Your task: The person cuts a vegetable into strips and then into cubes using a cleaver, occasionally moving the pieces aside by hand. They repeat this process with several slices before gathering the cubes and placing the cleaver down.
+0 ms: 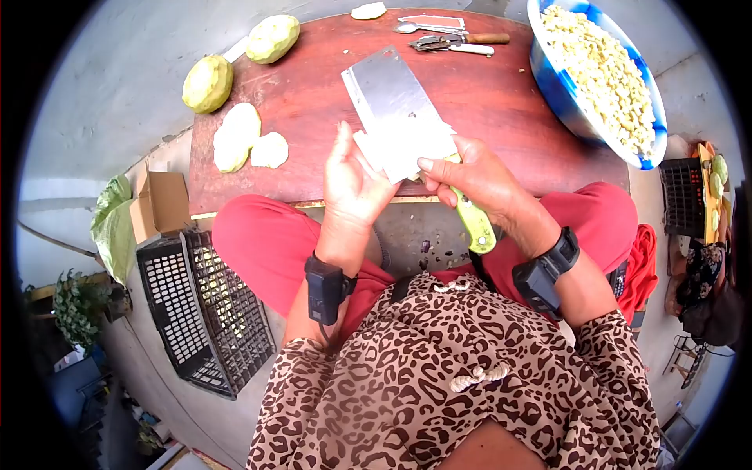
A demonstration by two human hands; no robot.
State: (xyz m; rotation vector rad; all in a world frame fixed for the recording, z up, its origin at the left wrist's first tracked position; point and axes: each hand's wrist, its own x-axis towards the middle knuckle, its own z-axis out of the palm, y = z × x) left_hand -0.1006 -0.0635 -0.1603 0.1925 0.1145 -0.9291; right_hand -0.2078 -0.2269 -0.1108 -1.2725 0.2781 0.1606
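Note:
My right hand [478, 178] is closed around the green handle [475, 225] of a cleaver. Its wide metal blade [394, 88] points away from me over the table edge. White cut pieces [407, 149] lie on the lower part of the blade, overexposed, so their outlines blur together. My left hand [356, 184] is palm up beside these pieces, thumb stretched out; its other fingertips are partly hidden at the pieces. On the left of the table are two whole peeled pale-green fruits [272, 39] and pale cut pieces [237, 135].
A blue-and-white basin [540, 66] of diced pale pieces stands at the table's [305, 86] right. Knives and a peeler [458, 43] lie at the far edge. Black plastic crates [200, 313] and a cardboard box [160, 205] sit on the floor at left.

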